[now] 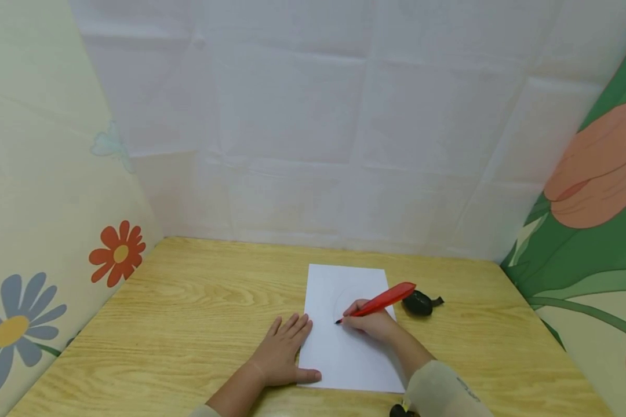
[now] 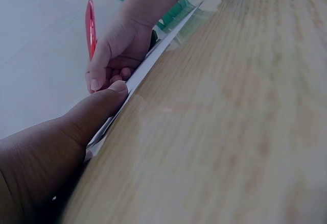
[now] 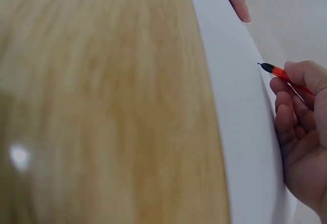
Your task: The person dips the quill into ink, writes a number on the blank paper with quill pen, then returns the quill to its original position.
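Observation:
A white sheet of paper lies on the wooden table, with a faint curved line in its upper half. My right hand pinches a red pen with a broad, feather-like body. Its dark tip is at the paper, by the lower left end of the curve. In the right wrist view, thumb and fingers hold the pen just behind its black tip section. My left hand rests spread across the paper's left edge, fingers straight and thumb on the sheet. The left thumb shows along the paper's edge in the left wrist view.
A dark, glossy rounded object with a short tail sits right of the paper. Another small dark object is partly visible by the right sleeve. White cloth hangs behind the wooden table, with flower-patterned cloth at both sides.

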The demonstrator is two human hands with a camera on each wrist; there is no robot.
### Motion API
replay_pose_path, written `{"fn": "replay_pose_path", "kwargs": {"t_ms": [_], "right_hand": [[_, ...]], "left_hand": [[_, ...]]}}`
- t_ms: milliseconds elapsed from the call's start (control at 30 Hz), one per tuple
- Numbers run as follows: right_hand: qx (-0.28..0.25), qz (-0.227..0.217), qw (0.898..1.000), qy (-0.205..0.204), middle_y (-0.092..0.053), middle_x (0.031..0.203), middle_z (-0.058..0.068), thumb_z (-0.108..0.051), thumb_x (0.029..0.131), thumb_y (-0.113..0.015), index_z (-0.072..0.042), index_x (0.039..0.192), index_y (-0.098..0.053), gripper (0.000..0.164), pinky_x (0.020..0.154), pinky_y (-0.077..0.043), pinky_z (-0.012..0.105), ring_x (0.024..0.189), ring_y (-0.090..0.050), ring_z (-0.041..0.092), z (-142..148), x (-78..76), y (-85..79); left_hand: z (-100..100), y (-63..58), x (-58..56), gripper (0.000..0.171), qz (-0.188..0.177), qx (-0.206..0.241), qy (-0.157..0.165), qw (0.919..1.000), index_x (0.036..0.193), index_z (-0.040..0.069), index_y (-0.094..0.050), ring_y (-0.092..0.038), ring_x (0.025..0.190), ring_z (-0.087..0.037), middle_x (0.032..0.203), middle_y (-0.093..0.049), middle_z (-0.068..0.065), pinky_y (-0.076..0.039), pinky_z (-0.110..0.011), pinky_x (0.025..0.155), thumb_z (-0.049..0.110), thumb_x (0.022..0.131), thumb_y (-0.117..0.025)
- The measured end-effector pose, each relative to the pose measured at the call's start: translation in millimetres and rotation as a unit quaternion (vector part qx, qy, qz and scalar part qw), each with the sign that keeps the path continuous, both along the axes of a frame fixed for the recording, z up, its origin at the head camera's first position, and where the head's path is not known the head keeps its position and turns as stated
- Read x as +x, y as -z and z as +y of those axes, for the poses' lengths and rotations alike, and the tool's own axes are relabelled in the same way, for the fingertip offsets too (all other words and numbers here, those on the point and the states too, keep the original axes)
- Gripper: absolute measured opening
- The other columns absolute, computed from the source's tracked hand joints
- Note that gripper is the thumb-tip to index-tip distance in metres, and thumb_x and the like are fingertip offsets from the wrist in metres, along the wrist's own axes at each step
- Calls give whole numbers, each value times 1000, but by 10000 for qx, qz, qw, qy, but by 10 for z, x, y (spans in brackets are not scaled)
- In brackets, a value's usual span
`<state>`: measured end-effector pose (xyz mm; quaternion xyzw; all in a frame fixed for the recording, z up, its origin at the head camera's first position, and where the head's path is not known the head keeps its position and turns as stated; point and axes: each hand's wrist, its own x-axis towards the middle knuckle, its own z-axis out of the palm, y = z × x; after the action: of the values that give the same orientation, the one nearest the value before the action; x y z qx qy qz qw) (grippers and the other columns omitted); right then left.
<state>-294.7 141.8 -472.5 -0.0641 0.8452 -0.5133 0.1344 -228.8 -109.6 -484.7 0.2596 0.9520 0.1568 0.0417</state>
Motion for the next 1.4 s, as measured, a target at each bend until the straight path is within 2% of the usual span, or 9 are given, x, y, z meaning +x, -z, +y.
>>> {"fn": "replay_pose_path", "kwargs": {"t_ms": [667, 1400], "right_hand": [[94, -98, 9998, -169, -59, 72, -2, -23, 83, -78, -10, 96, -69, 20, 65, -42, 25, 68, -52, 15, 32, 9, 5], [-74, -91, 9988, -484, -57, 68, -5, -17, 84, -76, -5, 96, -69, 18, 63, -42, 24, 64, -50, 12, 87, 66, -34]], "left_hand": [[-1, 24, -1, 108, 122, 76, 8, 9999, 153, 5, -32, -23, 151, -32, 162, -28, -11, -14, -58, 121, 75, 76, -61], [6, 0, 3, 108, 45, 36, 16, 10000, 154, 6, -30, -21, 151, -32, 162, -27, -10, -12, -58, 121, 76, 77, -59]]}}
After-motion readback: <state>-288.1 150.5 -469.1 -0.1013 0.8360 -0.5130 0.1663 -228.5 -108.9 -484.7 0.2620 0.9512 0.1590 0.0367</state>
